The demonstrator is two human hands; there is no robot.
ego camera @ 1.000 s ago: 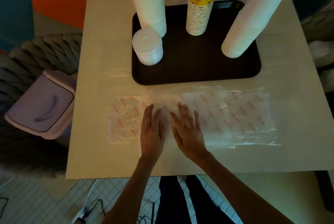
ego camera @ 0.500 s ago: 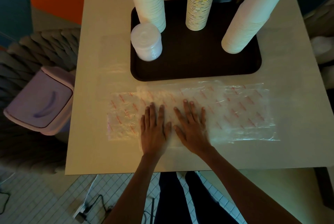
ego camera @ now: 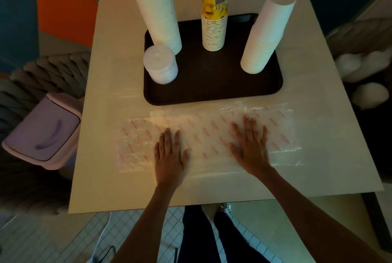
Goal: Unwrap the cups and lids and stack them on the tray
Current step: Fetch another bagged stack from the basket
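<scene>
A dark tray (ego camera: pixel 214 91) on the white table carries a tall white cup stack (ego camera: pixel 158 6) at the left, a yellow printed cup stack (ego camera: pixel 213 16) in the middle and a leaning white cup stack (ego camera: pixel 266 31) at the right. A short stack of clear lids (ego camera: pixel 160 64) stands at the tray's front left. An empty clear wrapper with red print (ego camera: pixel 212 133) lies flat in front of the tray. My left hand (ego camera: pixel 169 154) presses flat on its left part. My right hand (ego camera: pixel 250 146) presses flat on its right part, fingers spread.
A second clear wrapper (ego camera: pixel 125 101) lies under the printed one, toward the left. A lilac lidded bin (ego camera: pixel 42 129) stands on the floor left of the table (ego camera: pixel 331 135). Grey cushioned seats flank both sides. The table's near edge is just behind my wrists.
My right hand has slid to the right across the wrapper, away from my left hand, flattening the plastic. The left hand stayed at about the same spot.
</scene>
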